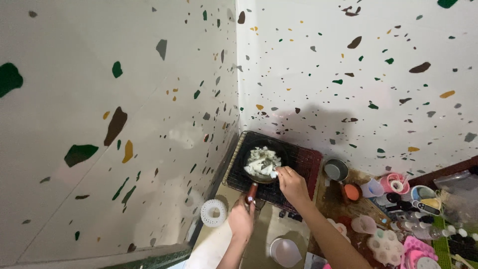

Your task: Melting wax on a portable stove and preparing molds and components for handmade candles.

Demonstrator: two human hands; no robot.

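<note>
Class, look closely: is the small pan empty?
No, the pan holds pale chopped pieces, and the right hand reaches its rim.

- Two white walls point(348, 60) meet in a corner, speckled with green, brown, grey and yellow flecks.
- A soft shadow falls on the right wall.
- A wooden desk point(334, 201) stands low at right, crowded with small containers.

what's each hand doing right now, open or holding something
Left hand: closed around the pan handle.
Right hand: fingertips pinched on a white piece of food at the rim of the pan.
</note>
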